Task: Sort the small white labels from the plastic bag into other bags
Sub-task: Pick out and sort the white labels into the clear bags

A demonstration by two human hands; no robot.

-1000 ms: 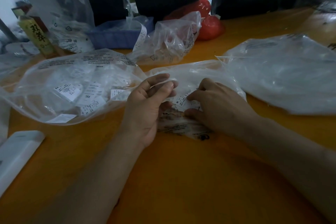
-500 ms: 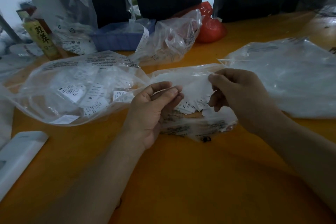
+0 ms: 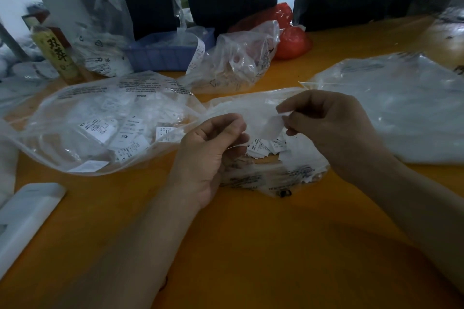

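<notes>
Packing workshop, orange worktable (image 3: 251, 246), label-filled plastic bags (image 3: 105, 118)

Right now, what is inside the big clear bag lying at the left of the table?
The big clear bag holds a loose heap of small white labels, some with printed text, one reading XXL. Labels deeper in the heap are covered by those on top and blurred by the glare on the plastic.

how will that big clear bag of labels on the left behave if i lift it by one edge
Probably floppy: the big clear bag is thin, wrinkled film that sags over its load. The loose white labels inside would likely slide toward the low end. It looks light for its size, and the glossy film may be slippery.
</notes>
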